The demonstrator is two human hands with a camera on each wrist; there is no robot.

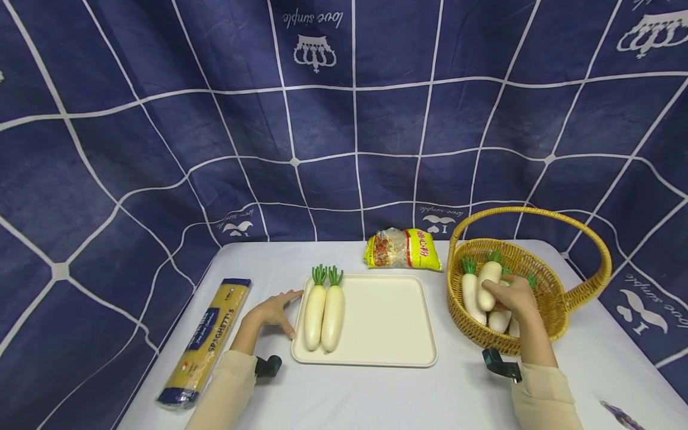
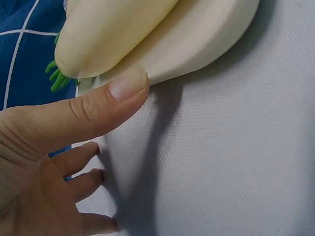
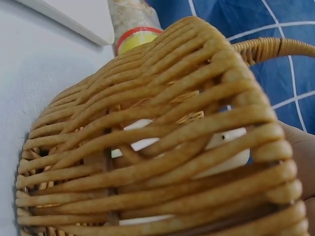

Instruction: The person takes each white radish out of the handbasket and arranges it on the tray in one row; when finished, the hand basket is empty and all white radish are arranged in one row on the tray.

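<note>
Holding a white radish (image 1: pixel 488 278), the right hand (image 1: pixel 515 294) reaches into the wicker basket (image 1: pixel 550 303). Fingers spread wide, the left hand (image 1: pixel 273 312) touches the tray (image 1: pixel 381 322) beside two radishes (image 1: pixel 333 319).

right grip (image 1: pixel 514 294): holds radish (image 1: pixel 488 282) in basket (image 1: pixel 549 310) | left grip (image 1: pixel 273 310): touches tray (image 1: pixel 383 322)

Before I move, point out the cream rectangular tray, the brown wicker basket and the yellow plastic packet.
Cream rectangular tray (image 1: pixel 384 322): head view, bare middle surface.
Brown wicker basket (image 1: pixel 550 306): head view, right inner wall.
Yellow plastic packet (image 1: pixel 399 248): head view, transparent middle.
</note>
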